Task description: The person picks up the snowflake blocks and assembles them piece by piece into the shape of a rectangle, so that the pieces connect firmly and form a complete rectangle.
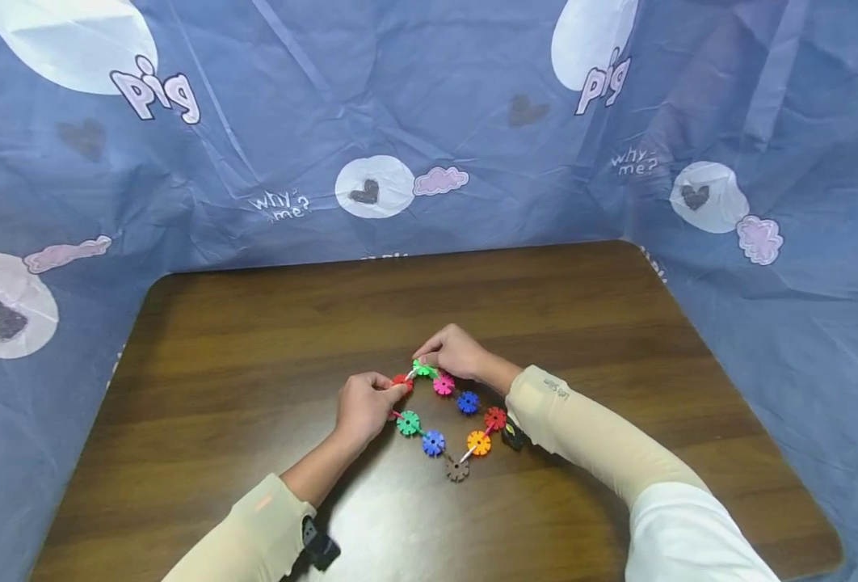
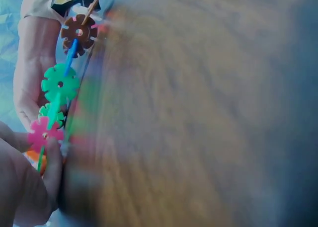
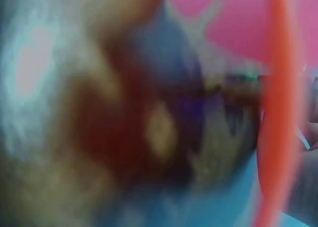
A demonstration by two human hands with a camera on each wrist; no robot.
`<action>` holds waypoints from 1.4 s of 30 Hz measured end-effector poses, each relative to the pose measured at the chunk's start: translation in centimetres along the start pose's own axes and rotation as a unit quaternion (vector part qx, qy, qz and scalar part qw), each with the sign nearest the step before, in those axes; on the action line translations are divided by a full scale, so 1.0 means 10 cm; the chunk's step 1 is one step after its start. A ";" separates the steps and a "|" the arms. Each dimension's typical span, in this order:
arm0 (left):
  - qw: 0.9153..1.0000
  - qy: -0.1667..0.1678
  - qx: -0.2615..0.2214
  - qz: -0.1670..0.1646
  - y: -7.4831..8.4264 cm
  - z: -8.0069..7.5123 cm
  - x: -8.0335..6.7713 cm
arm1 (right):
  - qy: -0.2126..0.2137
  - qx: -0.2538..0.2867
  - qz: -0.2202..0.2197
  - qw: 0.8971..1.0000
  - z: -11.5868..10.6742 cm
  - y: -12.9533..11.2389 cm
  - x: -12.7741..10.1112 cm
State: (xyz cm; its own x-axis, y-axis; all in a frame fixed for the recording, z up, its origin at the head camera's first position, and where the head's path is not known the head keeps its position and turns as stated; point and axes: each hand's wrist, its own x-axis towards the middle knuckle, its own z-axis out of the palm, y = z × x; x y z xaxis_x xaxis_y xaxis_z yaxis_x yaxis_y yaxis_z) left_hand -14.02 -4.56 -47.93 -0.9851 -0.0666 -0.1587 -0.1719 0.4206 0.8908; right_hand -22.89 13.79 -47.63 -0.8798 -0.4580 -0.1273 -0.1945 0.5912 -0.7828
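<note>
A loop of coloured toothed plastic discs joined by short sticks lies on the brown table (image 1: 254, 339). It has a red disc (image 1: 401, 380), a green disc (image 1: 423, 369), a pink disc (image 1: 443, 385), blue discs (image 1: 468, 402), an orange disc (image 1: 478, 442) and a brown disc (image 1: 456, 468). My left hand (image 1: 363, 402) pinches the red disc at the loop's left top. My right hand (image 1: 452, 351) pinches the green disc at the top. The left wrist view shows a brown disc (image 2: 78, 33), a green disc (image 2: 60, 83) and a pink disc (image 2: 44, 133) in a row. The right wrist view is blurred.
A blue printed cloth (image 1: 429, 129) walls in the table at the back and on both sides. The table's rounded front right corner (image 1: 829, 550) lies near my right sleeve (image 1: 603, 436). A small black wrist device (image 1: 320, 546) sits on my left sleeve.
</note>
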 end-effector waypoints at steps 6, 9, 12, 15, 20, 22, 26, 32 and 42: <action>0.994 -0.075 -0.061 -0.043 0.08 -0.12 0.03 | -0.026 0.012 -0.030 0.999 -0.10 -0.09 0.03; 0.994 -0.095 -0.035 -0.048 0.14 -0.22 0.04 | -0.028 0.062 -0.032 0.997 -0.21 -0.17 0.03; 0.992 -0.111 -0.024 -0.060 0.15 -0.31 0.03 | 0.026 0.054 -0.015 0.998 -0.37 -0.20 -0.06; 0.984 -0.140 -0.062 -0.095 0.13 -0.37 -0.01 | 0.070 0.035 0.058 0.995 -0.51 -0.17 -0.28; 0.966 -0.173 -0.125 -0.147 0.09 -0.50 -0.12 | -0.005 0.168 0.218 0.961 -0.56 -0.16 -0.72; 0.963 -0.176 -0.135 -0.151 0.08 -0.57 -0.16 | -0.038 0.225 0.242 0.943 -0.53 -0.18 -0.83; 0.958 -0.187 -0.163 -0.146 0.03 -0.67 -0.20 | -0.080 0.299 0.233 0.922 -0.42 -0.21 -0.92; 0.950 -0.203 -0.192 -0.143 -0.08 -0.64 -0.16 | -0.084 0.357 0.234 0.900 -0.35 -0.17 -0.96; 0.950 -0.215 -0.175 -0.143 -0.03 -0.57 0.31 | -0.053 0.383 0.237 0.891 -0.50 -0.02 -0.70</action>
State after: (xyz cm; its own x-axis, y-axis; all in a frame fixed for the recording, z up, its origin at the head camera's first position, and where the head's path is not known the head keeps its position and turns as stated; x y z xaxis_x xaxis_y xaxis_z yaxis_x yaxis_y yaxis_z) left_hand -17.03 -10.01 -46.26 -0.8165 0.2740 -0.5081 -0.4985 0.1093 0.8600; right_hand -18.81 20.17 -43.53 -0.7301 -0.3613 -0.5800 0.5774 0.1276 -0.8064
